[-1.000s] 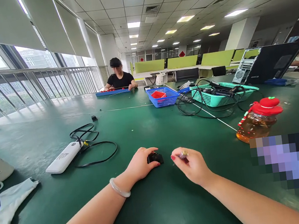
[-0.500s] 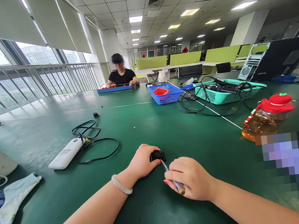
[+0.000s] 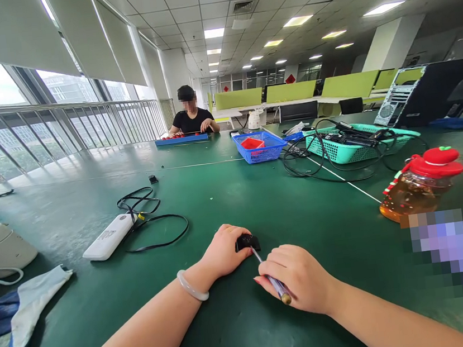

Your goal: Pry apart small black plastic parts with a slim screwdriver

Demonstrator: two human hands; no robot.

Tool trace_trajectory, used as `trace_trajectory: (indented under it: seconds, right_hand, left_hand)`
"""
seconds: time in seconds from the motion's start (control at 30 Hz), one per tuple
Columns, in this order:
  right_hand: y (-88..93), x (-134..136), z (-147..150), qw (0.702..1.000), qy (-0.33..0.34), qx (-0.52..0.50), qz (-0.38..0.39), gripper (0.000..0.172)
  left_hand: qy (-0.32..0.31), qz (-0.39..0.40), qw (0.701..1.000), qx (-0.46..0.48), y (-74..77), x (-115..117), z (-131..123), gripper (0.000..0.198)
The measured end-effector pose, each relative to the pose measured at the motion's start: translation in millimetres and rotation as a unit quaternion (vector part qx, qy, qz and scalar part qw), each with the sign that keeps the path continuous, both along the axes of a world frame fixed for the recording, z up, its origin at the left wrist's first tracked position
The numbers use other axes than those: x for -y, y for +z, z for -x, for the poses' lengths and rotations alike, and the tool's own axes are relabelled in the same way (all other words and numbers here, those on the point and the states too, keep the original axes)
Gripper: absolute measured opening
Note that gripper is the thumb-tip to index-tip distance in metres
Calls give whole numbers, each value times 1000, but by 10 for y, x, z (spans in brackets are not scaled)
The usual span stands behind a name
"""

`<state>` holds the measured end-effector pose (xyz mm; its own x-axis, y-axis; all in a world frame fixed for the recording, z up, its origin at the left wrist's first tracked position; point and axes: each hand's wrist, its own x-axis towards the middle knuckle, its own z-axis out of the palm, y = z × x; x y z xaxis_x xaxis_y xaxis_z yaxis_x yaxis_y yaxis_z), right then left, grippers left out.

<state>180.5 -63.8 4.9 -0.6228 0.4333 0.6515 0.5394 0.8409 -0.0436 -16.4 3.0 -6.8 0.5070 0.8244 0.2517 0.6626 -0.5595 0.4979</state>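
Observation:
On the green table (image 3: 234, 331), my left hand (image 3: 227, 250) grips a small black block-shaped part (image 3: 248, 242) between thumb and fingers. What kind of part it is I cannot make out. A pale bracelet circles the left wrist. My right hand (image 3: 297, 275) is closed around a screwdriver (image 3: 280, 289) with a translucent handle. Its thin shaft slants up and to the left, and the tip meets the near edge of the black part. The fingers partly cover both the part and the handle.
Left lie a white power bank (image 3: 110, 238) with a black cable (image 3: 168, 242) and a work glove (image 3: 40, 301). Right stands a red-lidded bottle (image 3: 422, 192). Farther off are a blue basket (image 3: 263, 154), a teal basket (image 3: 351, 151) with cables, and a seated person (image 3: 191, 116).
The view has shifted slightly, so everything sits a little farther right. Both hands keep their holds, and the screwdriver tip stays at the black part.

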Motion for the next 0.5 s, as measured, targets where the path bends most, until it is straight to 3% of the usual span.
trace_trajectory:
  seconds: [0.27,0.5]
  right_hand:
    - [-66,-16,13,997,-25,42,55,16]
    - [-70,-22,17,989,-15,2,144,13]
  left_hand:
    - [-2,-5,1000,-2,11,12,1,29]
    - [1,-1,1000,-2,18,20,3,30]
